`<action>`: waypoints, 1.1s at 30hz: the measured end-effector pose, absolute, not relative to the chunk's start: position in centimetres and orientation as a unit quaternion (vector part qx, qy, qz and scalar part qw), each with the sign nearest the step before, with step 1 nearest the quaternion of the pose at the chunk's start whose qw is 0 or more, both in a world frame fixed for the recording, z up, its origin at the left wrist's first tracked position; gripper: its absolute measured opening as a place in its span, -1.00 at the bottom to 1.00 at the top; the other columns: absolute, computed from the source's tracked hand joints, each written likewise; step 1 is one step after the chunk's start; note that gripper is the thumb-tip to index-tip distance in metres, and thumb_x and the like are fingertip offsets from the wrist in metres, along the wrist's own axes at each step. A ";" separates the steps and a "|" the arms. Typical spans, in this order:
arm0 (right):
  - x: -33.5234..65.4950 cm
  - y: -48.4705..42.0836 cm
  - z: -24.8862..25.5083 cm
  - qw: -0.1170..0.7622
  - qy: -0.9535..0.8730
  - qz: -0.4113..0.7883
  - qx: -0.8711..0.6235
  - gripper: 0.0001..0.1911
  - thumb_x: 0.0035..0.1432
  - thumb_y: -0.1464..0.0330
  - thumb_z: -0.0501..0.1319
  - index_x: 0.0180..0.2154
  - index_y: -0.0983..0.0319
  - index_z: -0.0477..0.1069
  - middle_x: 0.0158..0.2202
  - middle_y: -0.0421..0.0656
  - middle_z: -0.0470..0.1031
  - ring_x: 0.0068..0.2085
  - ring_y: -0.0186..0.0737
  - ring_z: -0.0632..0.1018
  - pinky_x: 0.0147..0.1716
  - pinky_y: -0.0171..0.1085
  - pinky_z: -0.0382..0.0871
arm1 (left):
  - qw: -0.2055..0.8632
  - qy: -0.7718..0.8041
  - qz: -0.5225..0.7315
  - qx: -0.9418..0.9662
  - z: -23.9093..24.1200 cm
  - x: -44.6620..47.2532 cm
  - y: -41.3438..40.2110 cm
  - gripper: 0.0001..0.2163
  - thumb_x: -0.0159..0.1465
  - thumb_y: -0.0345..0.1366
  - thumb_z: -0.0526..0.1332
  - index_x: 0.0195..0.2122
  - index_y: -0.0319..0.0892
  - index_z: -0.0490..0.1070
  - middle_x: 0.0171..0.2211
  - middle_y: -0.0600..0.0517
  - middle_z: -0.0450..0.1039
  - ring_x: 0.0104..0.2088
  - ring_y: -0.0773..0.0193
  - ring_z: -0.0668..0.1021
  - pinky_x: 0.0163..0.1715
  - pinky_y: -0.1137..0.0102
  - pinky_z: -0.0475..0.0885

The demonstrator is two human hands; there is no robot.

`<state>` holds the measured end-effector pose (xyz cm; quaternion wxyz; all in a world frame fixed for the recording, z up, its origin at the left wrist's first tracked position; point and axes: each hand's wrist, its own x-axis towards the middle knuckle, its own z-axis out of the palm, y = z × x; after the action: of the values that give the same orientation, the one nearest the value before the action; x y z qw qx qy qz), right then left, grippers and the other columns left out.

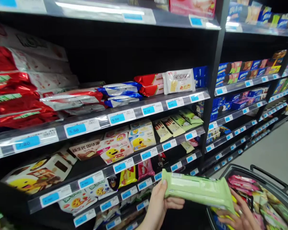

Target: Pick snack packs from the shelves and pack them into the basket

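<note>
A long light-green snack packet (199, 190) is held level in front of the lower shelves. My left hand (159, 204) grips its left end, thumb on top and fingers curled underneath. My right hand (240, 215) is under the packet's right end, over the basket, with a ring on one finger; its fingers are spread, and the packet hides whether they grip it. Similar green packets (188, 116) lie on the shelf above and to the left.
Black store shelves (134, 113) with blue price tags hold red, blue and white snack packs. A dark shopping basket (266, 179) full of packets stands at the lower right. Grey aisle floor (278, 150) lies to the right.
</note>
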<state>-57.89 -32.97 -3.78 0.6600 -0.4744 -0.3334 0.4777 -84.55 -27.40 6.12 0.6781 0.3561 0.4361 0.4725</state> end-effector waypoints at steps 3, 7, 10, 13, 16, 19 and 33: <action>-60.8 -33.1 -2.7 0.619 -0.328 0.514 -0.495 -0.19 -0.11 0.05 0.31 0.16 0.08 0.11 -0.37 -0.07 0.53 -0.38 -0.02 0.57 -0.35 -0.07 0.46 | 0.723 0.444 0.424 0.316 3.2 -84.9 -27.9 -0.57 0.15 -0.01 0.20 -0.17 -0.33 0.32 -0.43 -0.15 0.53 -0.49 0.15 0.59 -0.48 0.32 0.52; -61.6 -34.0 -4.1 0.624 -0.299 0.518 -0.503 -0.43 -0.12 0.11 0.35 -0.07 0.11 0.29 -0.33 -0.11 0.51 -0.35 -0.11 0.54 -0.39 -0.14 0.47 | 0.742 0.456 0.342 0.353 -0.3 -86.5 -27.7 -0.56 0.12 -0.02 0.24 -0.18 -0.33 0.32 -0.41 -0.12 0.52 -0.52 0.24 0.58 -0.49 0.38 0.51; -61.7 -35.5 -6.7 0.608 -0.264 0.519 -0.540 -0.54 -0.19 0.08 0.37 -0.27 0.17 0.35 -0.38 -0.15 0.47 -0.35 -0.13 0.52 -0.48 -0.20 0.46 | 0.736 0.452 0.261 0.430 -2.6 -87.7 -27.4 -0.49 0.13 0.04 0.19 -0.13 -0.35 0.32 -0.55 -0.03 0.47 -0.57 0.26 0.55 -0.51 0.41 0.48; -62.2 -36.9 -8.4 0.599 -0.254 0.516 -0.557 -0.52 -0.24 0.13 0.41 -0.26 0.17 0.36 -0.50 -0.27 0.37 -0.48 -0.25 0.48 -0.54 -0.25 0.44 | 0.689 0.442 0.217 0.531 -3.3 -88.5 -26.7 -0.34 0.11 0.01 0.22 0.13 -0.31 0.13 -0.51 0.04 0.45 -0.62 0.33 0.50 -0.54 0.42 0.45; -62.8 -37.4 -8.6 0.613 -0.288 0.483 -0.555 -0.47 -0.21 0.20 0.41 -0.14 0.17 0.39 -0.55 -0.33 0.32 -0.57 -0.37 0.40 -0.55 -0.33 0.39 | 0.625 0.431 0.217 0.613 -2.7 -89.2 -25.9 -0.19 0.07 -0.13 0.29 0.26 -0.12 -0.13 -0.27 0.01 0.46 -0.58 0.40 0.47 -0.46 0.39 0.46; -63.3 -37.3 -8.4 0.600 -0.319 0.459 -0.573 -0.47 -0.25 0.20 0.43 -0.17 0.24 0.48 -0.53 -0.24 0.43 -0.53 -0.31 0.45 -0.50 -0.30 0.40 | 0.596 0.418 0.184 0.660 -2.1 -89.9 -25.0 -0.32 0.06 -0.13 0.29 0.18 -0.10 0.07 -0.16 -0.02 0.41 -0.55 0.41 0.44 -0.48 0.41 0.47; -64.1 -36.1 -6.7 0.538 -0.541 0.289 -0.578 -0.60 -0.11 0.12 0.36 -0.20 0.15 0.55 -0.48 -0.17 0.46 -0.50 -0.28 0.48 -0.51 -0.31 0.42 | 0.462 0.338 0.179 0.800 -3.2 -92.5 -22.1 -0.70 0.06 -0.08 0.27 -0.19 -0.02 0.54 0.13 -0.04 0.27 0.09 -0.05 0.36 -0.02 0.12 0.38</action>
<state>-64.08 -36.14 -6.72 0.5380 -0.5783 -0.5407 0.2894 -92.49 -22.08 -3.18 0.4620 0.8002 0.3381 0.1787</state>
